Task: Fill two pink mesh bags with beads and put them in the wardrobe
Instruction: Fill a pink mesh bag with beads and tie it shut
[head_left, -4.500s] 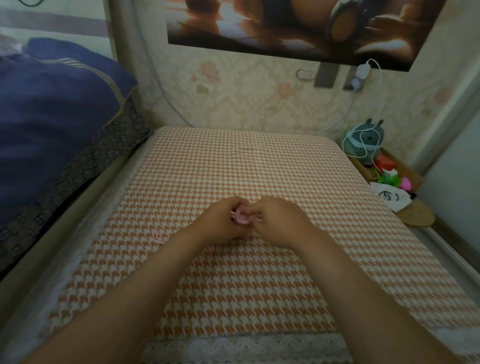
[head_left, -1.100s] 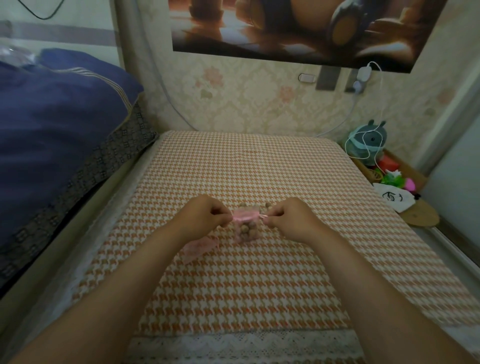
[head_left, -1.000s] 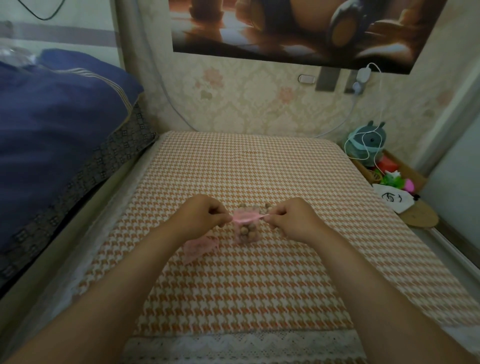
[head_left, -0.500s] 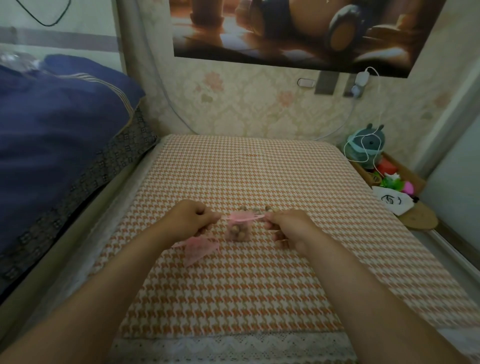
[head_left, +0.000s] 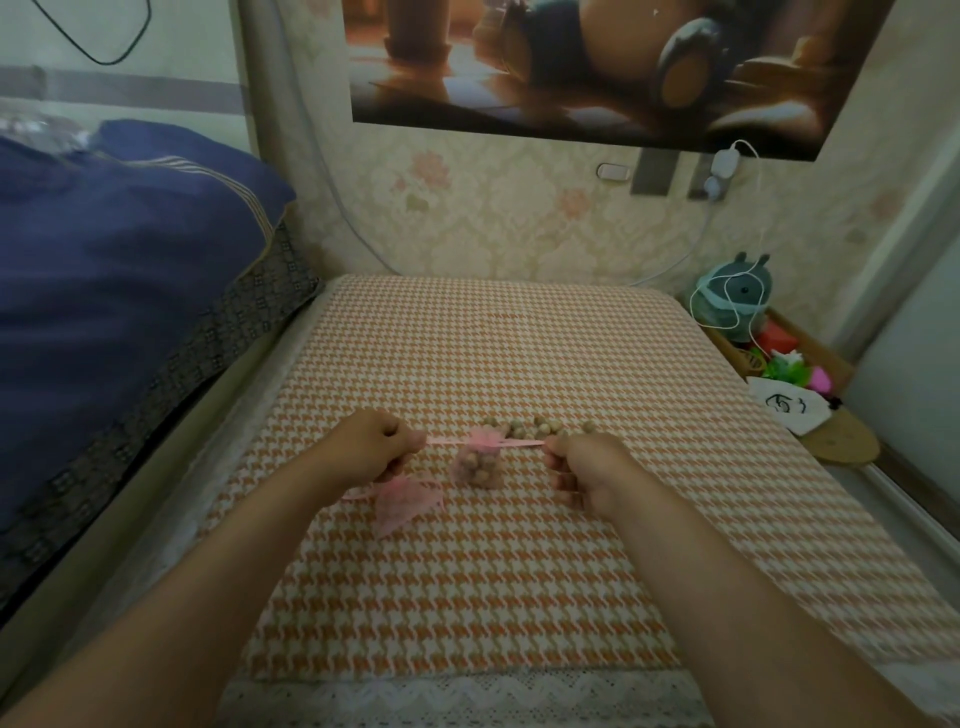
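Since the frame half a second back, both hands have drawn further apart along the pink ribbon, and more loose beads (head_left: 540, 427) show behind the bag in a short row on the cloth.

Left hand (head_left: 370, 447): fist closed, pinching the left end of the drawstring ribbon (head_left: 511, 442). Right hand (head_left: 589, 470): fingers curled in, pinching the right end. Ribbon runs taut and near level between the two hands.

Filled pink mesh bag (head_left: 477, 460): hangs from the ribbon midway between the hands, neck gathered into a small ruffle at the top. Round tan beads visible through the mesh. Whether its base touches the cloth I cannot tell.

Second pink mesh bag (head_left: 405, 501): lies flat and empty-looking on the cloth, just below and to the right of the left hand, part of it under that hand. A pale pink ribbon trails from it toward the left wrist.

Surface: orange-and-white houndstooth cloth (head_left: 519, 587) on a flat pad, lace trim at the near edge.

Surroundings: blue bedding (head_left: 119, 291) to the left, floral wallpaper behind, poster (head_left: 613, 73) above. Right of the pad, a teal plush toy (head_left: 737, 291) wrapped by a white cable, near small coloured items, blurred
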